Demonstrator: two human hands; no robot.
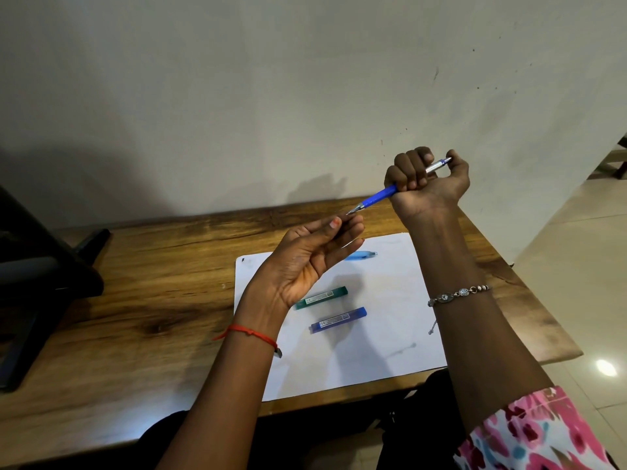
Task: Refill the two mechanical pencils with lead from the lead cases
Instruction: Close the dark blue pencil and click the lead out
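Gripping: right hand [424, 178] clenched round pencil [378, 196], above the desk's [135, 266] far edge.
Axis: tip slants down-left to left hand's [305, 262] loose, upturned fingers [354, 222].
Below: green case [320, 296], blue case [339, 320] on paper [390, 317].

Blue pencil [378, 197] in fist of right hand [425, 179], tip at left hand [305, 262], over white paper [390, 334].

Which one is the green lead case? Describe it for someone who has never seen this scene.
On the wooden table lies a white sheet, with two slim lead cases near its middle. The green lead case is the farther one, partly behind the left hand; the blue lead case lies nearer.
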